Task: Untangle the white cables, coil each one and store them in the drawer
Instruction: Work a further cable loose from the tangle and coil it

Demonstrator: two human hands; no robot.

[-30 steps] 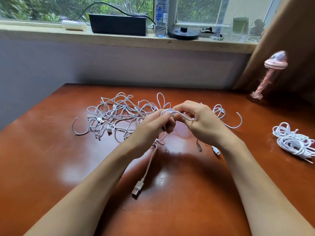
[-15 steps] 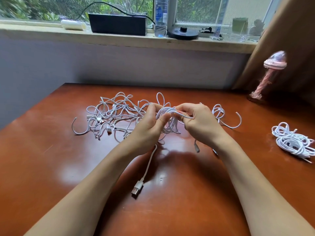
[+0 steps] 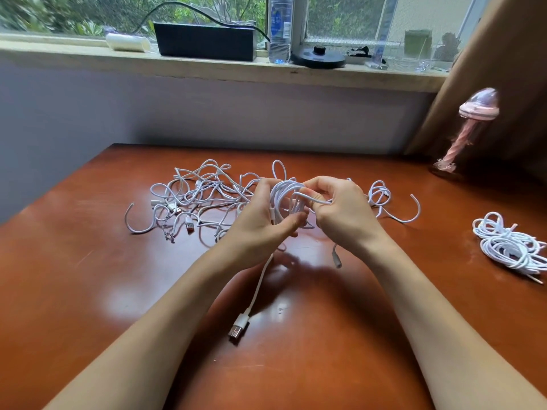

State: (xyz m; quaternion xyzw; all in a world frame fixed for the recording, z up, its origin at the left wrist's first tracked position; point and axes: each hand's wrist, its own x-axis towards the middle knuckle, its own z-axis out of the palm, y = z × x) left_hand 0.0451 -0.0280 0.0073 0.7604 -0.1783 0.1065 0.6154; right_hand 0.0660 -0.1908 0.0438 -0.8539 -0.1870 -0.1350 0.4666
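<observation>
Gripping a half-wound coil (image 3: 285, 199) in your left hand (image 3: 260, 224), your right hand (image 3: 340, 214) pinching its loose strand (image 3: 319, 201), plug (image 3: 238, 329) trailing on the surface (image 3: 88, 291) below the coil, tangle (image 3: 204, 196) left of the coil, bundle (image 3: 509, 245) well right of it.

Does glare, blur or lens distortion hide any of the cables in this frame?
Head view: window daylight leaves pale glare patches on the table, none masking the cables; wide-angle lens stretches the frame's edges; left hand, right hand and the coil they grip look sharp; arm shadows fall beneath.
</observation>
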